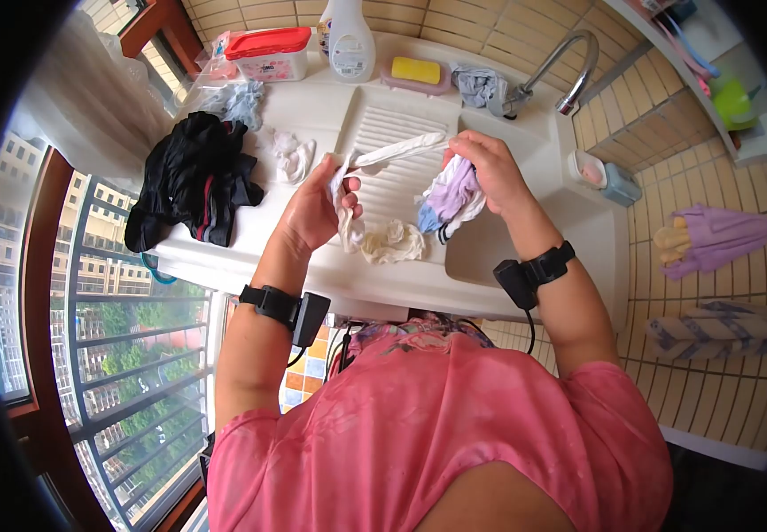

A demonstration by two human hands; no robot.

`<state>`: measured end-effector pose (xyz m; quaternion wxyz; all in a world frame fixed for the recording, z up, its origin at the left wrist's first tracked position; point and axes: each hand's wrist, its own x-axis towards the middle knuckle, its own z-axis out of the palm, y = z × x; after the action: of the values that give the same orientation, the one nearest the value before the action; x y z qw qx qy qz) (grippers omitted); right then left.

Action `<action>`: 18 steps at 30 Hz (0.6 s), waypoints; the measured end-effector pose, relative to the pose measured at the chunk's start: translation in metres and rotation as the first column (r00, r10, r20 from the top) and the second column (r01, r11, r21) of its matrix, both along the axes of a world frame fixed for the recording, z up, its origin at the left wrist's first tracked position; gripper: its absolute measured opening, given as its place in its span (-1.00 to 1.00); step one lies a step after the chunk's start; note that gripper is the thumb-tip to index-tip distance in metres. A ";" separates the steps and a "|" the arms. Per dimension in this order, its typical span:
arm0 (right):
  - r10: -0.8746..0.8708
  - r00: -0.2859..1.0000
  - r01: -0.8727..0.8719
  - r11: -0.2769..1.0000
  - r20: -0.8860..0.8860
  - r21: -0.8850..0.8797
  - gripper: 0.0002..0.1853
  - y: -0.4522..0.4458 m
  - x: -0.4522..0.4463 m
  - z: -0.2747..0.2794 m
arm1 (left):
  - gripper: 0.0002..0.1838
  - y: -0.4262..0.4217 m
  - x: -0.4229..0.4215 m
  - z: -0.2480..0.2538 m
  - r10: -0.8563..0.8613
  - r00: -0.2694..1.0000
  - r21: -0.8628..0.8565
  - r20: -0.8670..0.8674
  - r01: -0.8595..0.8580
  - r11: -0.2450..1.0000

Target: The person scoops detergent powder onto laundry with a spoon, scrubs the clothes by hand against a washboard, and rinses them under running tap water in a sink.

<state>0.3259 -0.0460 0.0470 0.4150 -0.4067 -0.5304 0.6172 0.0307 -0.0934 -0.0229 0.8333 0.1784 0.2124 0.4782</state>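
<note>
A narrow, wet-looking white cloth (398,151) is stretched between my two hands above the ribbed washboard (383,197) of the sink; its exact kind does not show. My left hand (319,202) has its fingers closed round one end, where folds hang down. At the other end, my right hand (487,168) pinches the cloth. Just below and touching the right hand is a bunched lilac, blue and white garment (448,192); whether it is held too I cannot tell. Cream-white crumpled cloth (394,244) lies on the washboard's near part.
Black clothing (193,182) is heaped at the left, beside small white cloths (290,158) and a grey-blue one (243,104). Along the back stand a red-lidded box (266,55), a white bottle (350,44) and a yellow soap bar (416,71). A faucet (585,66) arches over the basin (490,257).
</note>
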 end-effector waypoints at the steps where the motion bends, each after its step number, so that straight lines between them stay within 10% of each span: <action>1: -0.013 0.999 0.013 1.000 0.053 0.003 -0.78 0.001 -0.001 -0.002 | -0.49 0.002 0.001 -0.002 0.001 1.000 0.000 0.001 -0.001 1.000; 4: 0.076 0.967 -0.095 0.993 0.243 0.068 -0.76 -0.007 -0.010 -0.017 | -0.49 0.009 0.002 -0.003 0.074 0.948 -0.073 0.310 -0.054 0.996; 9: 0.227 0.833 -0.364 0.912 0.505 0.189 -0.45 -0.045 -0.041 -0.012 | -0.57 0.019 0.019 0.003 0.211 0.911 -0.194 0.354 -0.150 0.970; 18: 0.068 0.935 -0.204 0.906 0.347 0.372 -0.69 -0.032 -0.048 -0.001 | -0.74 0.020 0.042 0.004 0.196 0.974 -0.093 -0.117 -0.208 0.974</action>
<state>0.2776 -0.0778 0.0461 0.3515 -0.3705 -0.7344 0.4471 0.0723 -0.0738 -0.0190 0.7760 0.1371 0.2984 0.5385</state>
